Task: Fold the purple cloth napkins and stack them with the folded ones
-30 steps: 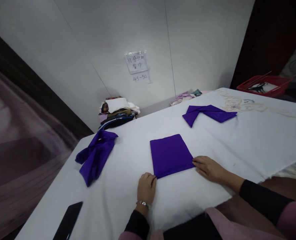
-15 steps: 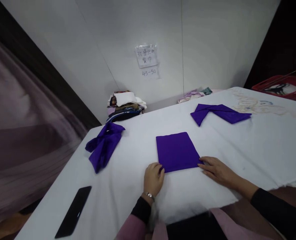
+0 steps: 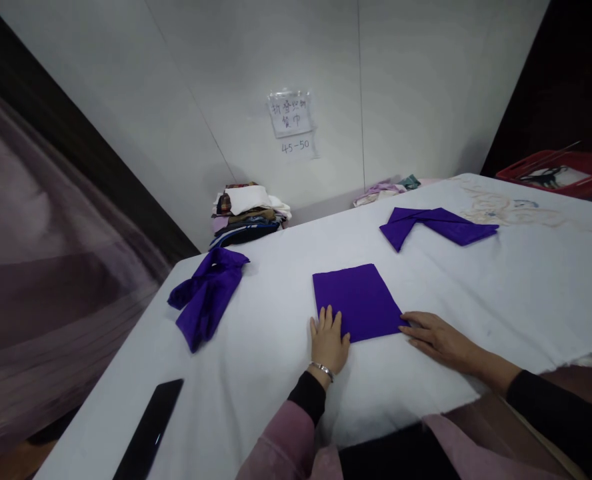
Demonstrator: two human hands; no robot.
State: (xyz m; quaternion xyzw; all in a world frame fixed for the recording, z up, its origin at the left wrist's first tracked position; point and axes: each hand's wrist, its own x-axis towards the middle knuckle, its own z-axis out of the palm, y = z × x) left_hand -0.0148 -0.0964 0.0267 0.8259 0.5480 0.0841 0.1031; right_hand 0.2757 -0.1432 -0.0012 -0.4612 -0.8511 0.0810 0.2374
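Note:
A purple napkin [image 3: 356, 300], folded into a flat square, lies on the white tablecloth [image 3: 276, 287] in front of me. My left hand [image 3: 329, 343] rests palm down over its near left corner, fingers spread, with a bracelet at the wrist. At the near right corner, my right hand [image 3: 441, 340] touches the cloth with outstretched fingertips; a bit of purple shows between them. Another purple napkin [image 3: 209, 293] lies loosely crumpled to the left. Farther back on the right is a purple napkin [image 3: 439, 223] folded into a bent strip.
A black phone [image 3: 151, 427] lies near the table's left edge. Behind the table stand a pile of folded clothes [image 3: 249, 217] and more cloth [image 3: 383, 191]. A red basket [image 3: 556, 170] is at the back right. A handwritten sign [image 3: 291, 123] hangs on the wall.
My left hand has shifted right and forward from the napkin's near left corner, its curled fingers now spread flat on the cloth. My right hand stays at the right corner.

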